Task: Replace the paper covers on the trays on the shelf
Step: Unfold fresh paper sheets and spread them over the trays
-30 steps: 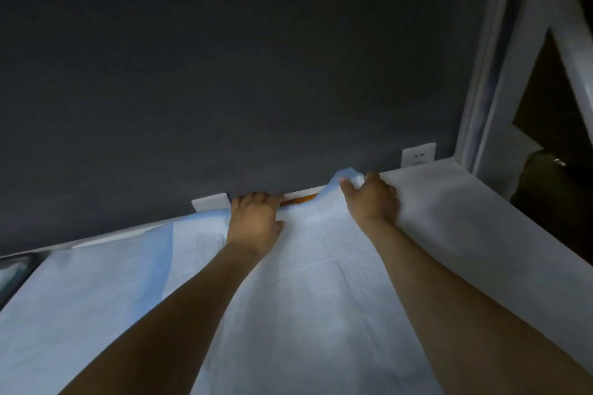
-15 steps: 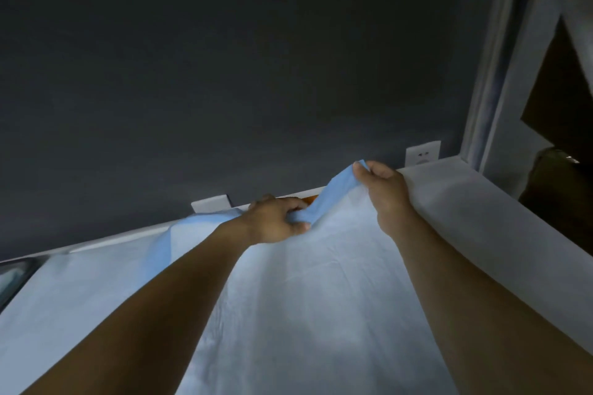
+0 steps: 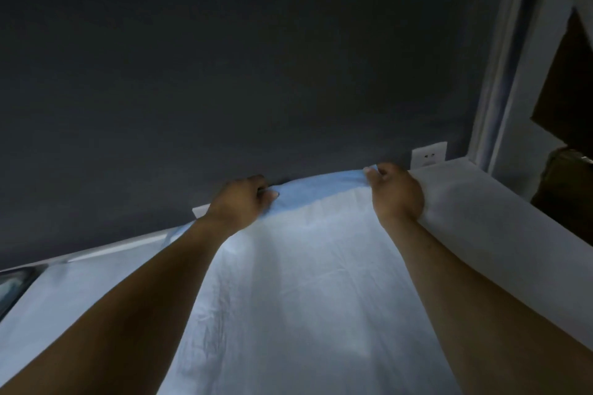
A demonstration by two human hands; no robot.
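The paper cover (image 3: 305, 282) in the middle is plain white with no pattern, and a light blue band (image 3: 321, 189) runs along its far edge. The right-hand sheet (image 3: 481, 218) is plain white too, and the left-hand sheet (image 3: 64, 292) looks pale bluish white. Behind them the wall (image 3: 256, 58) is a flat dark grey. The socket (image 3: 429, 155) is white and the post (image 3: 500, 74) is pale grey-white.

The paper cover (image 3: 298, 282) before you is white and wrinkled — its far edge is lifted. Along that edge you see a blue strip, arched upward.
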